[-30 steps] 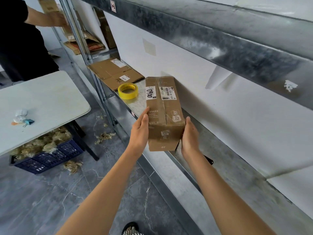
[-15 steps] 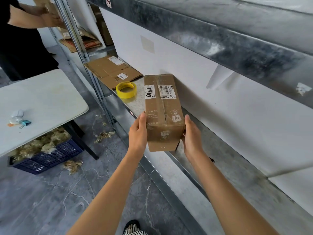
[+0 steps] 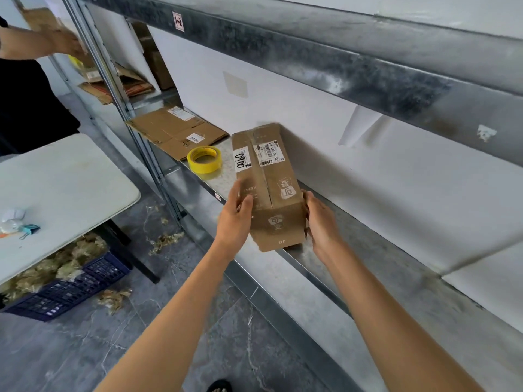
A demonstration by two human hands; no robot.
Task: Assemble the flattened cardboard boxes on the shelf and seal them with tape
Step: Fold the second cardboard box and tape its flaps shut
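An assembled brown cardboard box [image 3: 268, 188] with white labels sits on the metal shelf [image 3: 311, 256], its near end over the shelf's front edge. My left hand [image 3: 235, 219] lies against its left side with the thumb on top. My right hand [image 3: 319, 222] presses flat against its right side. A yellow tape roll [image 3: 204, 159] lies on the shelf just left of the box. Behind the roll, flattened cardboard boxes [image 3: 175, 131] lie stacked.
Another person's arm [image 3: 39, 45] reaches into the far shelf bay at top left, where more cardboard [image 3: 124, 86] lies. A white table [image 3: 56, 193] stands to the left, a blue crate [image 3: 65, 290] of packing filler beneath it. An upper shelf beam [image 3: 339, 63] runs overhead.
The box and both hands keep nearly the same hold on the shelf. The other person's hand has moved lower and to the right in view.
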